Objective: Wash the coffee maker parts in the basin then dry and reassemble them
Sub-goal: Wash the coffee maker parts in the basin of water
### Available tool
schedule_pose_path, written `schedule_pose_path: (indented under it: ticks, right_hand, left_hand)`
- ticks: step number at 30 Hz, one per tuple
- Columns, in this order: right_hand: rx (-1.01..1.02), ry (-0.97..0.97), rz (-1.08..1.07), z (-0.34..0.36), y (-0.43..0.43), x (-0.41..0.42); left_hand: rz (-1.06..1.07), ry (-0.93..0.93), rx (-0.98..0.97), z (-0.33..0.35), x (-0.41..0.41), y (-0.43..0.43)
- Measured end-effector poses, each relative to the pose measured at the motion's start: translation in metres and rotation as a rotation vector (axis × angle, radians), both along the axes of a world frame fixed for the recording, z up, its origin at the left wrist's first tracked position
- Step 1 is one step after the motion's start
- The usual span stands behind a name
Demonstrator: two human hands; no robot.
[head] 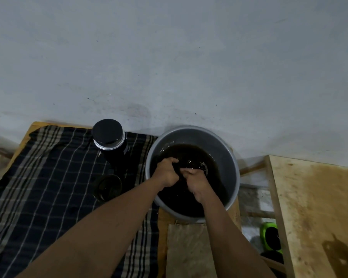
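Both forearms (101, 233) reached up from the bottom edge into the grey basin (226, 155), which held murky brown water (189, 152). The left hand (167, 173) and right hand (197, 182) met at the water's surface, the fingers of each curled round a dark coffee maker part (181, 174) half hidden between them. Left of the basin, on a checked cloth (49, 177), a black lidded canister (109, 137) stood upright. Nearer the camera sat a small round dark cup (108, 186), its contents unclear.

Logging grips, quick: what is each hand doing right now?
Left hand: curled round a dark submerged coffee maker part.
Right hand: gripping the same part.
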State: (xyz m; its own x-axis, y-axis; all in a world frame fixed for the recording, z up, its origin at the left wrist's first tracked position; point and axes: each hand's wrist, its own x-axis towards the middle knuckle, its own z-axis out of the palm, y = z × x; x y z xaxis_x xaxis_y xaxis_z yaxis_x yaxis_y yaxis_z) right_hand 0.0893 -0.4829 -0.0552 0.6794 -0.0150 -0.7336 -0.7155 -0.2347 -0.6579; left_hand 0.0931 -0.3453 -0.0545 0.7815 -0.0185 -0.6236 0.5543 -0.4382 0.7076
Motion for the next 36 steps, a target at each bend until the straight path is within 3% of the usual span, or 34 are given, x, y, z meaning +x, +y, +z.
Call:
schedule_pose_path:
  ticks: [7,10,14,19,24,28,32,36]
  right_hand:
    - [0.010,0.027,0.009,0.005,0.003,0.003]
    - [0.003,0.029,-0.265,0.003,-0.001,0.000]
    - [0.030,0.127,-0.564,-0.005,-0.016,-0.002]
    - [0.044,0.125,-0.473,-0.004,-0.011,0.003]
    - [0.218,0.340,-0.436,0.001,-0.013,-0.006]
    - [0.373,0.413,-0.407,0.002,-0.021,-0.006]
    - [0.233,0.388,-0.381,0.005,-0.020,0.001]
    - [-0.003,0.177,-0.233,-0.009,-0.031,-0.001]
  left_hand:
    - [-0.021,-0.022,0.043,0.000,-0.002,-0.002]
    - [-0.010,-0.028,0.047,0.005,-0.003,-0.002]
    - [-0.089,0.124,-0.034,0.010,-0.006,-0.006]
    - [-0.135,0.218,-0.173,0.019,-0.003,-0.009]
    - [0.087,0.121,-0.044,0.003,0.007,-0.009]
    - [0.063,0.183,-0.230,-0.007,0.010,-0.020]
    - [0.189,0.124,-0.176,-0.022,0.008,-0.034]
    - [0.260,0.110,-0.141,-0.030,0.011,-0.036]
